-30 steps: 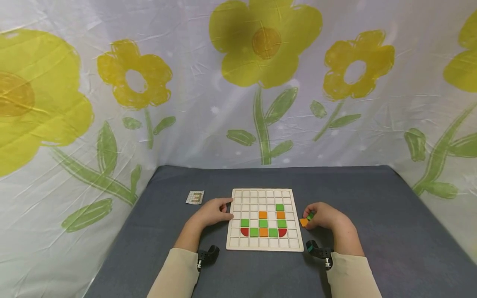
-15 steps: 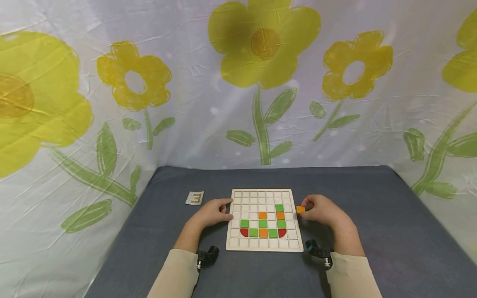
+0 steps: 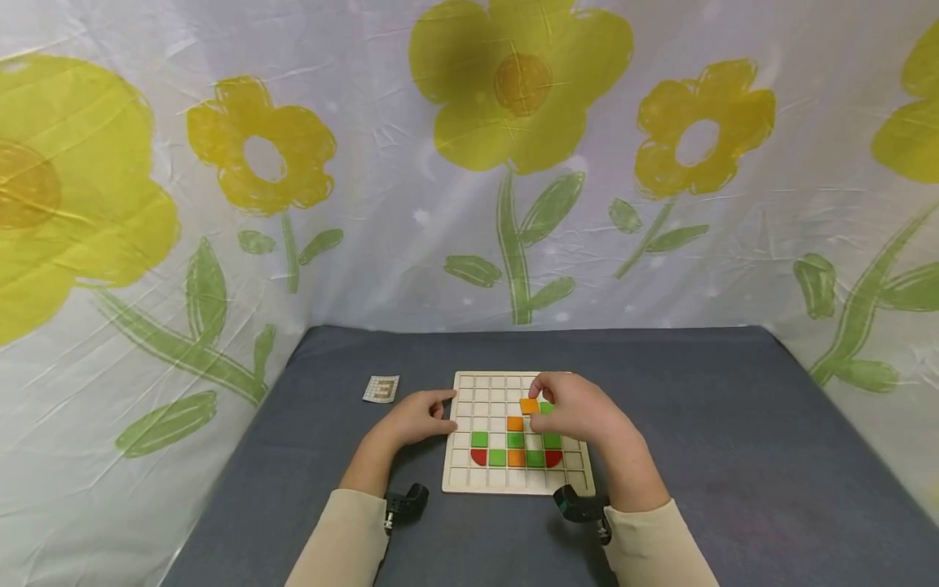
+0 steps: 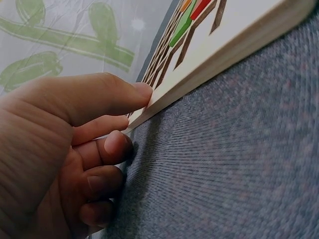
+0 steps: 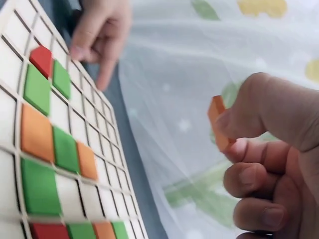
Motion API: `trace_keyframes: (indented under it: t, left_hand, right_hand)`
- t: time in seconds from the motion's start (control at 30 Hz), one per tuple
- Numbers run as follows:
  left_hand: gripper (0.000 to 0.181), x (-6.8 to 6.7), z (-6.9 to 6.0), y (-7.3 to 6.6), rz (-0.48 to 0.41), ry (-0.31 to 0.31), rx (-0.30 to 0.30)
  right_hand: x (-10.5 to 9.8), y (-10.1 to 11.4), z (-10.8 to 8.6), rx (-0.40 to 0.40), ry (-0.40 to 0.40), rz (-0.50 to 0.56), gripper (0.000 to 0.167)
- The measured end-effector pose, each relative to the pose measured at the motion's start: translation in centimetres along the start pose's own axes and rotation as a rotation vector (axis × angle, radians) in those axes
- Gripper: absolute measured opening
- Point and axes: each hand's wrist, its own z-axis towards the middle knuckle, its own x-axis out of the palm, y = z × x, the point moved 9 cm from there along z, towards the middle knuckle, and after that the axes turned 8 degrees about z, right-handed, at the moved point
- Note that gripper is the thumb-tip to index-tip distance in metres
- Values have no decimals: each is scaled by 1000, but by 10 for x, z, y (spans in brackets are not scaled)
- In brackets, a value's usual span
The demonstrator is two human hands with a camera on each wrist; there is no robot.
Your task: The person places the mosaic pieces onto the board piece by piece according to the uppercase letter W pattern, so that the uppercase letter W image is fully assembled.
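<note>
A square wooden grid board (image 3: pixel 460 478) lies on the dark cloth, with green, orange and red tiles set in some of its cells. Two quarter-round red tiles form the lower corners of the pattern. At the board's left edge, my left hand (image 3: pixel 412 417) rests its thumb and index finger, spread apart. My right hand (image 3: pixel 587 417) is over the board's right part and pinches an orange square tile (image 5: pixel 219 122) between thumb and index finger. That tile is tilted and raised above the cells. The right hand's other fingers are curled; whether they cover anything is hidden.
A small printed card (image 3: pixel 381 389) lies left of the board, beyond the left hand. Dark cloth (image 3: pixel 734 424) covers the table. A flowered curtain (image 3: pixel 381 204) hangs behind it. A black wrist camera (image 3: pixel 579 505) sits below the right hand, near the board's corner.
My right hand picked up the orange tile beside the board and carried it left over the cells. The green piece seen by that hand earlier is out of sight. The left hand stayed put.
</note>
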Motion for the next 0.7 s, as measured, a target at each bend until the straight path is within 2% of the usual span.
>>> trace_keyframes:
  t: [0.37,0.53,0.7]
  left_hand:
    - [67,-2,0,-1,6,-3,12]
    - [67,-2,0,-1,4,2,4]
    - [67,-2,0,0,-1,9,3]
  right_hand:
    - [36,11,29,-28,-38,-131,22]
    - [59,7,40,-22,10,-160,22]
    - [79,5,42,-10,66,-180,20]
